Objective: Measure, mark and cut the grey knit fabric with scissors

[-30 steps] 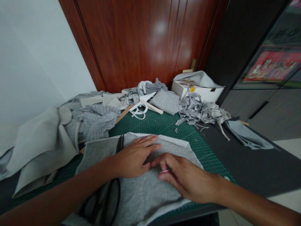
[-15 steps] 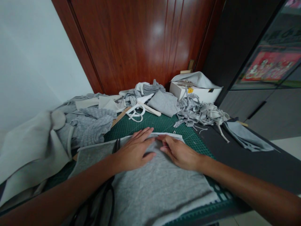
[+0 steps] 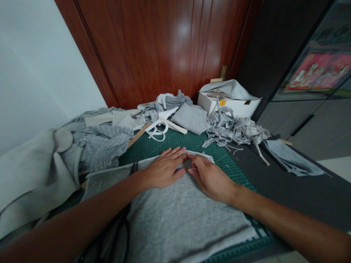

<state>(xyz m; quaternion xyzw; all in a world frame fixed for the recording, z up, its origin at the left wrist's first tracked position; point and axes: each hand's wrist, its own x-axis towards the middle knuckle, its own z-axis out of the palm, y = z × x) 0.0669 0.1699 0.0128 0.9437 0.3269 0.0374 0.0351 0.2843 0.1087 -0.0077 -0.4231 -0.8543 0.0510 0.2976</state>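
A piece of grey fabric (image 3: pixel 175 223) with a white turned edge lies spread on a green cutting mat (image 3: pixel 189 142). My left hand (image 3: pixel 167 168) rests flat on its far edge, fingers outstretched. Close beside it, my right hand (image 3: pixel 211 177) has thumb and index finger drawn together on the same edge, pinching the fabric. Black scissors (image 3: pixel 120 233) lie on the fabric, partly hidden beneath my left forearm; their blade tips show beyond it.
Heaped grey and cream fabric (image 3: pixel 104 142) lines the left and back. White strips (image 3: pixel 157 131) lie on the mat's far part. Further right are a white box (image 3: pixel 233 104), tangled grey trimmings (image 3: pixel 238 129) and a folded grey cloth (image 3: pixel 290 159). A wooden door (image 3: pixel 153 47) stands behind.
My left hand has slid a little to the right along the fabric's far edge, nearer my right hand. The right hand stays pinched at that edge, and the view has shifted slightly.
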